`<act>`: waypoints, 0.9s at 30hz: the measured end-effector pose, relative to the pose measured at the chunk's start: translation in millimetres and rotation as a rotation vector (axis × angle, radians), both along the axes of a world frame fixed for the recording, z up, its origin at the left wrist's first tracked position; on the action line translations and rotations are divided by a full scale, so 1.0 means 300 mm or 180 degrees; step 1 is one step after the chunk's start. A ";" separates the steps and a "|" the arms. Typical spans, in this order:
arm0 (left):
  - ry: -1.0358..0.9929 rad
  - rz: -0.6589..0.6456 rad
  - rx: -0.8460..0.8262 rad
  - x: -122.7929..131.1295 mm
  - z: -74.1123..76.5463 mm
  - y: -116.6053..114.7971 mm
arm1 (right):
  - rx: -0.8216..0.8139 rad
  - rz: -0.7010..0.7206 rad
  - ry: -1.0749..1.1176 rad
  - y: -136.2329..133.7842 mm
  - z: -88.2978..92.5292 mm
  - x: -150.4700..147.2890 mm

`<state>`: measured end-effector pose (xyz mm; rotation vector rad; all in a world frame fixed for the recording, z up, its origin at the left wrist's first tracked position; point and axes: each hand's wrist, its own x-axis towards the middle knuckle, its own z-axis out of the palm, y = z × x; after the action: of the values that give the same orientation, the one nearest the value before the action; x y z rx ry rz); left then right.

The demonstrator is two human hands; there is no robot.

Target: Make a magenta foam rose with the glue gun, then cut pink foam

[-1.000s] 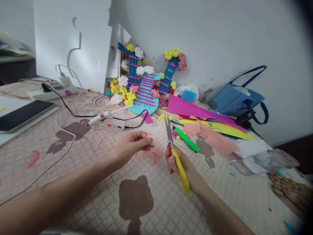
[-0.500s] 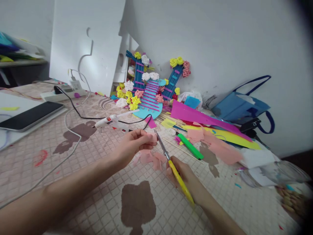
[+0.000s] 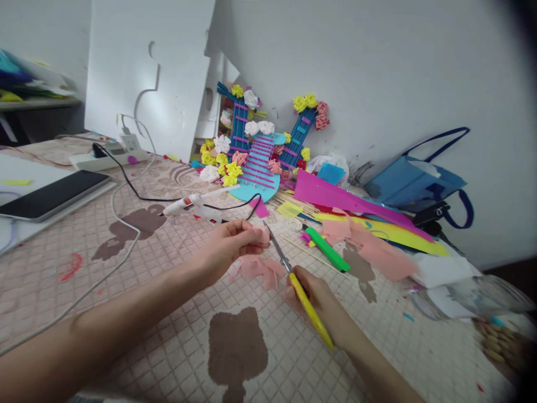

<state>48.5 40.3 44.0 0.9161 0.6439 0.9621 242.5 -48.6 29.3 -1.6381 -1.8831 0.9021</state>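
A small pink paper piece (image 3: pixel 263 234) is pinched between the thumb and fingers of my left hand (image 3: pixel 235 243). My right hand (image 3: pixel 312 294) is wrapped round yellow-handled scissors (image 3: pixel 310 310), whose blades point up and left, with their tips beside the paper's right edge. Beneath my left hand, several pink paper scraps (image 3: pixel 258 270) lie on the patterned tablecloth (image 3: pixel 168 336). A green cutter (image 3: pixel 327 250) rests to the right of the scissors. Behind my left hand is a white glue gun (image 3: pixel 184 205) with a black cord.
A blue craft piece with paper flowers (image 3: pixel 260 162) leans at the back. Magenta card (image 3: pixel 356 207), pink paper (image 3: pixel 390 260) and a blue bag (image 3: pixel 411 182) lie to the right. A phone (image 3: pixel 54 195) and power strip (image 3: pixel 109 157) are at the left, with a white cable crossing the cloth.
The view has shifted very slightly. Both hands keep nearly the same pose, with the paper and the scissors still held close together.
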 end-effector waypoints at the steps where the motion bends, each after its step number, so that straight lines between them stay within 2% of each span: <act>1: -0.0004 -0.0001 -0.0001 0.000 0.000 0.000 | -0.0002 0.0002 0.0026 0.000 0.002 -0.001; 27: -0.0036 -0.0001 0.0154 -0.002 -0.006 0.009 | -0.0060 -0.0168 0.0151 0.005 -0.013 0.004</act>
<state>47.9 43.1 42.1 0.9529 0.6131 0.9854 243.8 -47.1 25.4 -1.6553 -1.7964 0.9313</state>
